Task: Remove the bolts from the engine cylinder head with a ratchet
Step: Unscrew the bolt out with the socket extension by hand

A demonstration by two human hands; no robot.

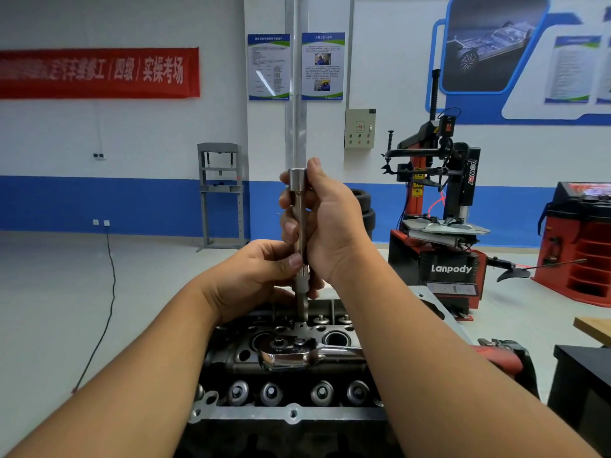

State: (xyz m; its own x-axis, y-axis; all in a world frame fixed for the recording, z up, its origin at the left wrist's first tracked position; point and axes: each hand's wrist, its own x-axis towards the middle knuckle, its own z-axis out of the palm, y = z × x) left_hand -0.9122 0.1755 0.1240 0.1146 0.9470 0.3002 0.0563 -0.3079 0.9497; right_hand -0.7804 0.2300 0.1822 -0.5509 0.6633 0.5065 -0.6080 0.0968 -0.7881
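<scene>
A dark engine cylinder head (291, 414) lies below my arms at bottom centre. A chrome ratchet (297, 353) rests flat across its top, with no hand on it. Above the head stands a long steel extension bar with a socket (299, 226), held upright. My right hand (327, 223) grips the bar's upper part, fingers curled round it. My left hand (261, 276) pinches its lower part between thumb and fingers. The bar's lower tip points down at the far side of the head; whether it sits on a bolt I cannot tell.
A red and black tyre changer (439, 226) stands at the right behind the engine. A red wheel balancer (582, 246) is at far right. A grey press frame (221, 193) stands by the back wall. A black cable (105, 309) runs over the floor at left.
</scene>
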